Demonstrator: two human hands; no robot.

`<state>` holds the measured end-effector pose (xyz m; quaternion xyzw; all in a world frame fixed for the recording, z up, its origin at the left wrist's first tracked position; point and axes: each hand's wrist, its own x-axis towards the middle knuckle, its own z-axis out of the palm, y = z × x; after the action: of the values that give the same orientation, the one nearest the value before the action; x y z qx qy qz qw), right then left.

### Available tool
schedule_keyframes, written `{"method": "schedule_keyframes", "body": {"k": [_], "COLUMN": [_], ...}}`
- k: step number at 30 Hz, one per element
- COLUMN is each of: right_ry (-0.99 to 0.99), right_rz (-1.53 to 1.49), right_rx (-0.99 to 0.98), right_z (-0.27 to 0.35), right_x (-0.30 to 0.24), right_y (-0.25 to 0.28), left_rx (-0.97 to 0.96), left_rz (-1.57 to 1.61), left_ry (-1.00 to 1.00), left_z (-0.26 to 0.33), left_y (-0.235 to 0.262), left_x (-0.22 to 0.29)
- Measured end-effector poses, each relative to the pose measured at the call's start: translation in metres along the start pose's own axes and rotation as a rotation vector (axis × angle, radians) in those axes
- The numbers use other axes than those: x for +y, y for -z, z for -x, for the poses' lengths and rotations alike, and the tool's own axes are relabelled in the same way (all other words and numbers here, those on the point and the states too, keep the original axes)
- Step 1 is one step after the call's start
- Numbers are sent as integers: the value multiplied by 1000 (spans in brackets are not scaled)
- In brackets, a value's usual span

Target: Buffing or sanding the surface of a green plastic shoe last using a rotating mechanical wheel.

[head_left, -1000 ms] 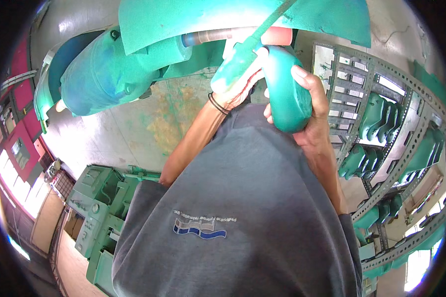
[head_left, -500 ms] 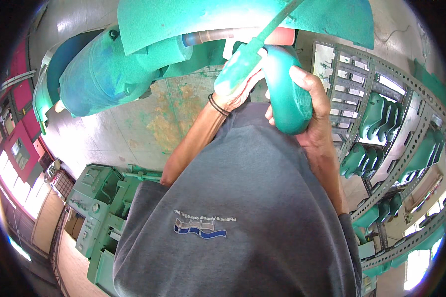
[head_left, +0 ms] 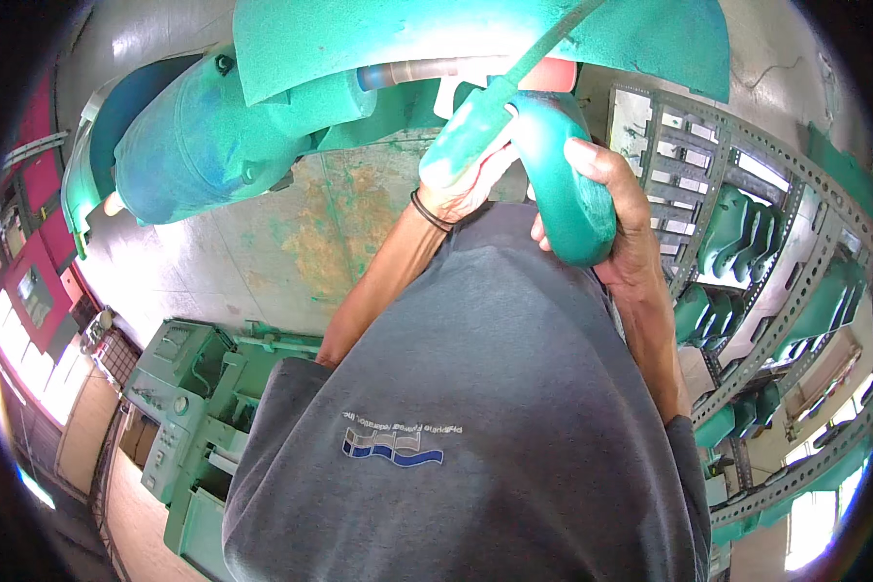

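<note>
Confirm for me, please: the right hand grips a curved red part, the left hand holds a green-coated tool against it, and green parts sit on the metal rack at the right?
Not quite: the curved part in the right hand is green, not red, as the head view shows. The rest holds: the left hand holds the green-coated tool against it, and green parts sit on the metal rack at the right.

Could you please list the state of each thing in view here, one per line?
Left hand: closed around the green handle.
Green handle: gripped, tilted, its thin stem running up and right.
Right hand: wrapped around the curved green part.
Curved green part: held up in front of the chest.
Green machine: coated in green, behind the hands.
Metal rack: loaded with green parts on its shelves.
</note>
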<state>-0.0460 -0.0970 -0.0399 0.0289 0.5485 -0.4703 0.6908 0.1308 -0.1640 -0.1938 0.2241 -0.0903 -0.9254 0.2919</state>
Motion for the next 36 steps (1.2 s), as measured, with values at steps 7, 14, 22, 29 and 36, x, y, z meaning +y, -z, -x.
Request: {"method": "schedule_keyframes", "body": {"k": [7, 14, 22, 29, 36], "right_ry": [-19, -20, -1, 14, 15], "right_rz": [52, 194, 184, 0, -31], "right_rx": [-21, -16, -30, -29, 9], "right_z": [-6, -17, -6, -1, 2], "right_x": [-8, -7, -4, 1, 4], "right_y": [2, 9, 6, -2, -3], "left_rx": [-24, 10, 18, 68, 74], "left_rz": [74, 17, -32, 65, -71], "left_ry": [-46, -60, -63, -36, -36], "left_z": [-1, -4, 5, 8, 6], "left_y": [-20, 5, -5, 9, 6], "left_x": [5, -5, -3, -4, -3]}}
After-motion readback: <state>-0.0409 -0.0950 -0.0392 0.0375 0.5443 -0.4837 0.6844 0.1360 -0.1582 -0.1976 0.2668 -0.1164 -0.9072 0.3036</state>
